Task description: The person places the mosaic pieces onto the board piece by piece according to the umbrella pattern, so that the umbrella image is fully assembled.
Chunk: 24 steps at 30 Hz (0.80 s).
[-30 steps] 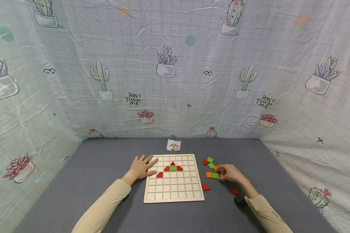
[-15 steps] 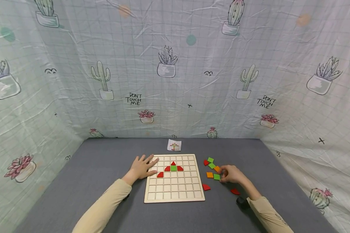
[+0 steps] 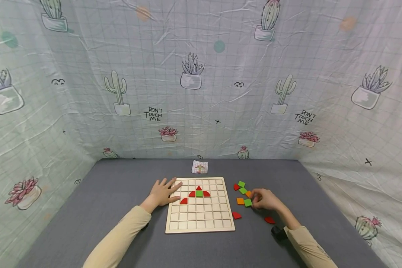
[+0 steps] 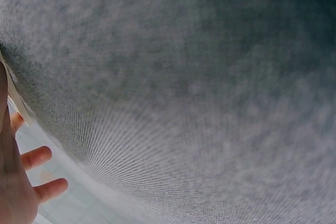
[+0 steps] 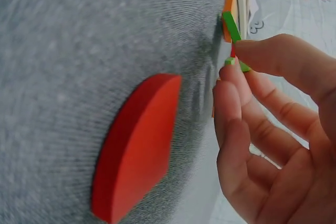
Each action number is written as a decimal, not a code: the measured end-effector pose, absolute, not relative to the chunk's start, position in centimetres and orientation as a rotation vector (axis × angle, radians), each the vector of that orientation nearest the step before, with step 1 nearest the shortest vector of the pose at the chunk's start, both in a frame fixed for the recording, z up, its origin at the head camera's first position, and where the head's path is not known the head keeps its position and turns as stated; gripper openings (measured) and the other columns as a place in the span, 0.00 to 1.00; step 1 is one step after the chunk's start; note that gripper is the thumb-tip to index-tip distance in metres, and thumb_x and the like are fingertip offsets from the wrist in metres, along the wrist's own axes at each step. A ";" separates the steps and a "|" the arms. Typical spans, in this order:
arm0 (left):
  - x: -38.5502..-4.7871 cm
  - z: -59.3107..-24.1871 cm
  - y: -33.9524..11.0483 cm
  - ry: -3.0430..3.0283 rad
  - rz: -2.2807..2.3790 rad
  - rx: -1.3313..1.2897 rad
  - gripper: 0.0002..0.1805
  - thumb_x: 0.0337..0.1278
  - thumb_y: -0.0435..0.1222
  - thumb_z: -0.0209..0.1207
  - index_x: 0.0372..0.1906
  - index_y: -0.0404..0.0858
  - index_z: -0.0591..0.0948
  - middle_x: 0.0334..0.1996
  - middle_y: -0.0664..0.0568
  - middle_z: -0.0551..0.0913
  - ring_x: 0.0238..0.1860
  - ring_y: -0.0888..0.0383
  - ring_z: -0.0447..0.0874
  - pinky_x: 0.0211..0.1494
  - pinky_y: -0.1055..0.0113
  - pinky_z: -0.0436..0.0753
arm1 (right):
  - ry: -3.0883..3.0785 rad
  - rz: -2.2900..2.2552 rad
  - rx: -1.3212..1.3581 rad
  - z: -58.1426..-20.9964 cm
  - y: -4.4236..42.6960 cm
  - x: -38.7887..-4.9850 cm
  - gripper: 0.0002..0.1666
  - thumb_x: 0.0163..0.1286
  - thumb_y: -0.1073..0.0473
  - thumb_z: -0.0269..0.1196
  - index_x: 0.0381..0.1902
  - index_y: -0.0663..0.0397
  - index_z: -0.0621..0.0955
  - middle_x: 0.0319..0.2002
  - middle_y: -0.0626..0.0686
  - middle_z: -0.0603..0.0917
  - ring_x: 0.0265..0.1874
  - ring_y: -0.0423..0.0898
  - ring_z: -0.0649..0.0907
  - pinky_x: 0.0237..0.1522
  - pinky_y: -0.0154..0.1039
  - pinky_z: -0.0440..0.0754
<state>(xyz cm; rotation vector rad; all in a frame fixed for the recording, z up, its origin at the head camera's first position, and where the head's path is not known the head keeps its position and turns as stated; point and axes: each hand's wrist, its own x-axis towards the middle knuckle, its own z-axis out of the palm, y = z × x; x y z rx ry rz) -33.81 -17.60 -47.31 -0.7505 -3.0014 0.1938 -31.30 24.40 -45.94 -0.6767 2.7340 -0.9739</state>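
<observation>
In the head view, the left hand (image 3: 160, 193) rests, fingers spread, on the left side of the wooden board (image 3: 201, 224). Right of the board, the right hand (image 3: 267, 200) is at a green square (image 3: 248, 203).

Left wrist: the fingers stand apart.

Right wrist: the thumb touches the tilted green square, fingers curled, gap narrow; whether it is pinched, I cannot tell. A red quarter-circle (image 5: 137, 150) lies nearer.

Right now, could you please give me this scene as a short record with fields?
left hand: spread on left edge of gridded board
right hand: pinching a tilted green square
on board: red triangle, green inset square, three red quarter-circles
loose, right of board: two orange squares, two more green squares, three red pieces
card: printed card beyond board
</observation>
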 end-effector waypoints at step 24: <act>-33.9 -47.5 -17.5 -3.004 0.236 -0.725 0.34 0.57 0.61 0.41 0.67 0.53 0.57 0.67 0.49 0.59 0.62 0.41 0.60 0.56 0.43 0.62 | 2.461 -1.368 -0.442 -46.0 19.9 -30.6 0.18 0.54 0.65 0.64 0.41 0.68 0.74 0.26 0.56 0.83 0.21 0.40 0.78 0.21 0.38 0.74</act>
